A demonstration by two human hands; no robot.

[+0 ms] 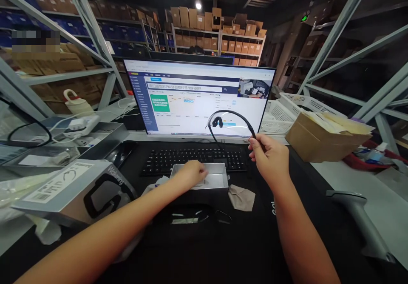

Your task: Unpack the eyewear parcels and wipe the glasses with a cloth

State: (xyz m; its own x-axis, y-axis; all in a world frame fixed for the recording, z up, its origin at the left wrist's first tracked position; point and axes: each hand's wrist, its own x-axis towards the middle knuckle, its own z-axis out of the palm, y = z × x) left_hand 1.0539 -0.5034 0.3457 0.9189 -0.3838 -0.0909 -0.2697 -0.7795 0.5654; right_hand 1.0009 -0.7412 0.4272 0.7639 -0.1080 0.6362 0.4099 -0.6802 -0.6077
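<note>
Pinched between the thumb and fingers of my right hand [267,156] is a thin black pair of glasses [237,113], raised in front of the screen. Their dark nose pads [217,122] hang near the left end of the curved frame. My left hand [191,174], fingers curled, is over the left part of an open grey box [218,177]; whatever those fingers hold is hidden. A beige cloth [242,197] lies to the right of this box. Nearer to me, a dark glossy lens-like piece [188,218] rests on the black mat [204,254].
Behind the box sit a black keyboard [159,158] and a monitor [191,101]. A printed carton [79,194] stands left, near my forearm. At right are a barcode scanner [360,211], a cardboard box [315,137] and a white basket [306,103]. Metal shelf posts [92,29] flank the desk.
</note>
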